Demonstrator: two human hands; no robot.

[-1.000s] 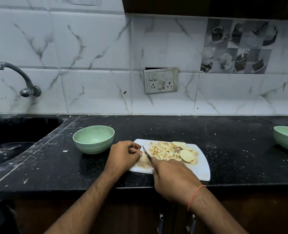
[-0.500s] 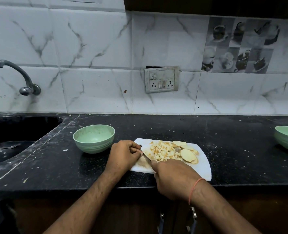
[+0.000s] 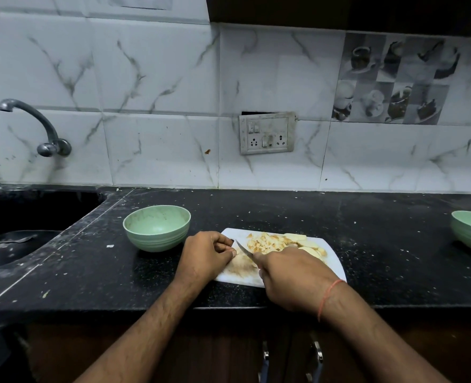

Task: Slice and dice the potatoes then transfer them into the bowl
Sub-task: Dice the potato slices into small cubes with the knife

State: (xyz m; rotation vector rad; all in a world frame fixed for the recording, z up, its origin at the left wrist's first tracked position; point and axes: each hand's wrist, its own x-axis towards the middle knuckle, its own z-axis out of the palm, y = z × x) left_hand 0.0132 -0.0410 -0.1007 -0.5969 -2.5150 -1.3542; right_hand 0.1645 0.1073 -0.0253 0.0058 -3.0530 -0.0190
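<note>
Since a moment ago the right hand (image 3: 292, 277) has barely shifted — it grips the knife (image 3: 244, 251), blade angled toward the left hand (image 3: 205, 254), whose curled fingers hold a potato piece I cannot make out. Diced potatoes (image 3: 267, 243) and slices (image 3: 309, 248) lie on the white board (image 3: 336, 268). One green bowl (image 3: 157, 226) sits just left of it on the speckled black counter (image 3: 381, 244) — marble tiles (image 3: 157, 78) behind, tap (image 3: 35, 125) over the sink (image 3: 13, 244).
</note>
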